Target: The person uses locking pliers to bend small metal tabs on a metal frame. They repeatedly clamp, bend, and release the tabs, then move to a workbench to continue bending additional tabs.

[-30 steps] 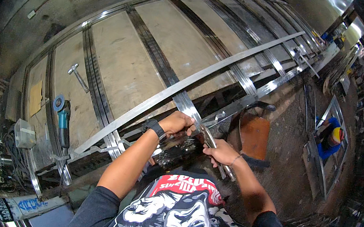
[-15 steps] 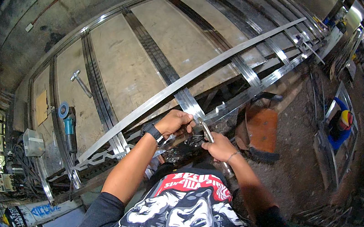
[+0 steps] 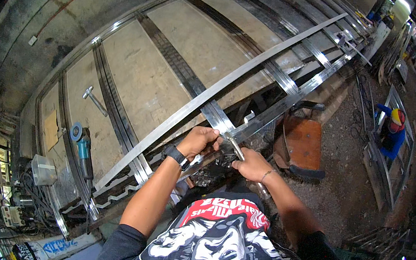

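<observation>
My right hand [image 3: 252, 165] is closed around a long silver metal tool [image 3: 236, 147]. The tool's upper end meets the near end of a ribbed metal crosspiece [image 3: 219, 115], and its lower end shows below my fist. Just left of that end is my left hand [image 3: 199, 141], its fingers curled and pinched together close to the joint. Whatever the fingers hold, if anything, is too small to tell. The crosspiece joins a shiny metal edge rail [image 3: 267, 118] of a large frame.
A long flat bar [image 3: 247, 74] lies across the frame. On the panel rest a hammer [image 3: 95, 100] and a teal angle grinder [image 3: 83, 150]. An orange-brown chair [image 3: 302, 145] stands to the right. Farther right, another person [image 3: 394, 134] bends by a metal frame.
My view has shifted slightly. Both hands stay at the joint, and the tool's angle differs a little. The person at the right has changed posture.
</observation>
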The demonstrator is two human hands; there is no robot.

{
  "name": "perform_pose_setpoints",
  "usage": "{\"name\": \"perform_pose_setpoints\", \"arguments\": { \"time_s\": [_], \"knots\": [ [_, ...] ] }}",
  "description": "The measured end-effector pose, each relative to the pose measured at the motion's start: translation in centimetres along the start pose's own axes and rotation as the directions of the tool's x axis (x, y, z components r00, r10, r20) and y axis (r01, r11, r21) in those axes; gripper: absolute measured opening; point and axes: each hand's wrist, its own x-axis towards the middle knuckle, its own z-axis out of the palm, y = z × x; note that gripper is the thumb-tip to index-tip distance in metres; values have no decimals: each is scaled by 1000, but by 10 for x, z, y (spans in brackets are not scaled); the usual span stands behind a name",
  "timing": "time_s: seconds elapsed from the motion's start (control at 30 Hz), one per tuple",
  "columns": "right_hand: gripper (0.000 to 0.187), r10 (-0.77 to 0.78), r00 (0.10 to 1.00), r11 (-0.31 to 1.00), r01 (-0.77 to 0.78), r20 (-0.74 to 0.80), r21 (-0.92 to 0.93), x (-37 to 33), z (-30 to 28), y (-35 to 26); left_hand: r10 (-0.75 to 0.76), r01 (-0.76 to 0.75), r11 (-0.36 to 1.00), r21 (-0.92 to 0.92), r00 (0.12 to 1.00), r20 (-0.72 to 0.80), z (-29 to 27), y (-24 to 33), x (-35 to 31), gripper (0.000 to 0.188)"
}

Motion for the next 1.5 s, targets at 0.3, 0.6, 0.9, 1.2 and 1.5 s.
{"name": "perform_pose_setpoints", "arguments": {
  "time_s": [0.3,0.6,0.9,1.2,1.5],
  "knots": [
    [42,72,995,993,-77,64,84,-2,5,7,98,-105,980,172,994,50,4,4,-5,33],
    [45,137,985,990,-133,107,-46,-1,-3,-6,95,-87,992,93,993,-75,19,22,-24,35],
    [44,112,989,992,-106,100,-64,4,4,7,111,-106,993,60,990,-86,16,7,-13,23],
    [48,21,998,999,-19,62,-29,7,-11,0,154,-155,988,-21,988,-19,23,24,-36,21],
    [44,-19,999,998,21,37,-53,-4,-26,-16,132,-132,991,14,991,11,14,29,-40,21]
  ]
}}
